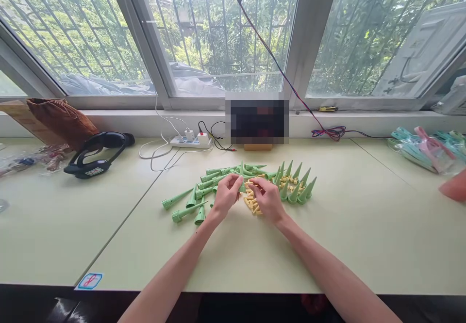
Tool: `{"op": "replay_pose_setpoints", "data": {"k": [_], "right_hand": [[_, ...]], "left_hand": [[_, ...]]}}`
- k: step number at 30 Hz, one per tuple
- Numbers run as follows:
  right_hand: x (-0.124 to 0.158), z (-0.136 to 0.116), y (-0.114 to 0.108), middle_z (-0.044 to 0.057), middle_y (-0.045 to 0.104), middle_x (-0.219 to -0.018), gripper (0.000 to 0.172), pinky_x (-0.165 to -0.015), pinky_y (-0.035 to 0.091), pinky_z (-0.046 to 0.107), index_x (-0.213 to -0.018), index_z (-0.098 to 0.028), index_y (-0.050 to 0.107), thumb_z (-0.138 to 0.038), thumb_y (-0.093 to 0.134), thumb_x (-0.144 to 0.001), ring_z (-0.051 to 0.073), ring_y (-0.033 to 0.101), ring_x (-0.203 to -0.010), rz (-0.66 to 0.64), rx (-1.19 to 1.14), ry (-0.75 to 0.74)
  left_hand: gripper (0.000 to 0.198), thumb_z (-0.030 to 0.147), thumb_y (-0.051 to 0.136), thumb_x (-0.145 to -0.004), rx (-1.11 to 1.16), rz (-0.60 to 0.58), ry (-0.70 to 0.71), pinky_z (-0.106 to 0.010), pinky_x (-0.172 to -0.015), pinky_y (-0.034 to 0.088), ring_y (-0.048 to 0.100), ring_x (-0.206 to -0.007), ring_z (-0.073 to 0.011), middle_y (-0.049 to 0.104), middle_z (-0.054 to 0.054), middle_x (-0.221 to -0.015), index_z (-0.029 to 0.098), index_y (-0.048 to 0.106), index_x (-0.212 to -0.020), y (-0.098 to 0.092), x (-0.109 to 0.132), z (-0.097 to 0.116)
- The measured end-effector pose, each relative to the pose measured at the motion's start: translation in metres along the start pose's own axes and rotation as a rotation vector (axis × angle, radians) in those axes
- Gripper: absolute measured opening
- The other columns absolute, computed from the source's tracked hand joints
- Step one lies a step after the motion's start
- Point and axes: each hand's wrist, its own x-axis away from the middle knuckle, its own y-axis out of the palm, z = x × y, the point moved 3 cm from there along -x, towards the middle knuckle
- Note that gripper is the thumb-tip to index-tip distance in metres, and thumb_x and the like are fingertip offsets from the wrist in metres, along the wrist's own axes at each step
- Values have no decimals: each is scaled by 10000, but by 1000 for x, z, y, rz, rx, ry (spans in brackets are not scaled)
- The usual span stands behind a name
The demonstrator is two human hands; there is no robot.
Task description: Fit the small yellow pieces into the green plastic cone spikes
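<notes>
My left hand (227, 194) is closed around a green plastic cone spike (241, 171), which it holds tip up. Close beside it, my right hand (268, 198) has thumb and fingers pinched together at the spike's lower part. A bit of yellow shows near those fingertips, but whether it is gripped is unclear. Small yellow pegs (252, 205) lie in a pile beneath and between the hands. Left of my left hand, several green spikes (185, 212) lie on their sides. Several more green cones (303, 196) stand upright to the right, with yellow pieces (290, 185) among them.
On the pale table (233, 260), a black headset (98, 155) and a brown pouch (61, 121) sit at left. A white power strip (192, 141) and a pixelated dark screen (259, 121) stand at the back. Bagged teal and pink items (424, 148) lie right, near a coiled cable (329, 132).
</notes>
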Motion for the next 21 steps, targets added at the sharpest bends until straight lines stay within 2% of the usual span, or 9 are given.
{"op": "replay_pose_setpoints", "data": {"k": [14,21], "right_hand": [[1,-2,0,53,645,-816,234,-633,399,271,-846,-181,644,-288,477,-971,171,540,-714,-64,88,-110],[1,-2,1,-4,512,-664,269,-590,331,257,-728,-186,546,-270,461,-969,139,430,-614,-69,89,-116]], "left_hand": [[341,489,668,-798,-6,-13,29,-186,-359,309,386,-415,-35,539,27,-665,165,573,-751,-2,0,-4],[324,479,661,-812,-22,-50,41,-164,-394,343,409,-503,-54,509,25,-687,170,569,-775,-2,1,-5]]}}
